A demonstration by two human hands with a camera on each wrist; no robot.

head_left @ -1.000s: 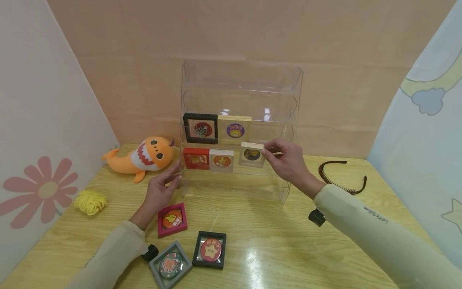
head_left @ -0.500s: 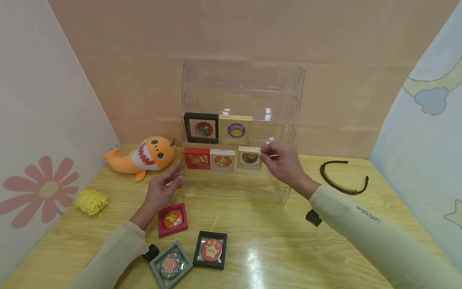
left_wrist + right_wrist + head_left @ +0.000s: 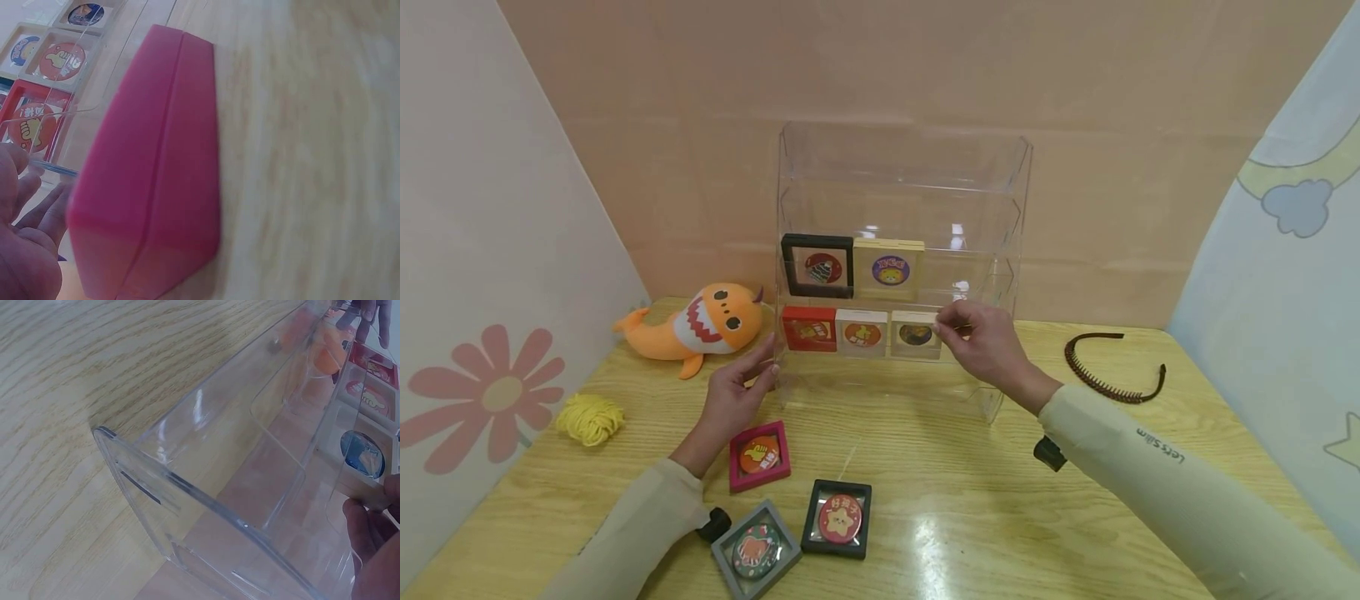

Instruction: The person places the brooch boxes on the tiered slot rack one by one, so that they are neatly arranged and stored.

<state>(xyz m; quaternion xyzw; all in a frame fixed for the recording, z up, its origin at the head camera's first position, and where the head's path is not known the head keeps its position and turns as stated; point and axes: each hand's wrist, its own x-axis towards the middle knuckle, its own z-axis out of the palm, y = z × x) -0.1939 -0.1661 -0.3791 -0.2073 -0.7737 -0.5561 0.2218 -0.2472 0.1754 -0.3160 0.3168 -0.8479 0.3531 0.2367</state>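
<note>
A clear acrylic display rack (image 3: 898,217) with stepped tiers stands on the table. My right hand (image 3: 981,337) pinches the right edge of a cream display frame (image 3: 905,348), whose round badge is dark. This frame sits upright in a lower tier, beside a white frame (image 3: 861,319) and a red frame (image 3: 808,313). In the right wrist view, fingers (image 3: 359,525) and thumb meet at the cream frame's edge. My left hand (image 3: 737,396) grips the rack's left side edge. A black frame (image 3: 786,275) and a pale yellow frame (image 3: 887,245) stand one tier higher.
On the table lie a magenta frame (image 3: 737,471), a grey frame (image 3: 724,560) and a dark frame (image 3: 811,521), each with a badge. An orange shark plush (image 3: 658,340), yellow yarn (image 3: 590,419) and a brown headband (image 3: 1093,383) lie around the rack.
My right hand has moved the cream frame left and down into the tier, bringing it close to the white frame. My left hand has stayed at the rack's side.
</note>
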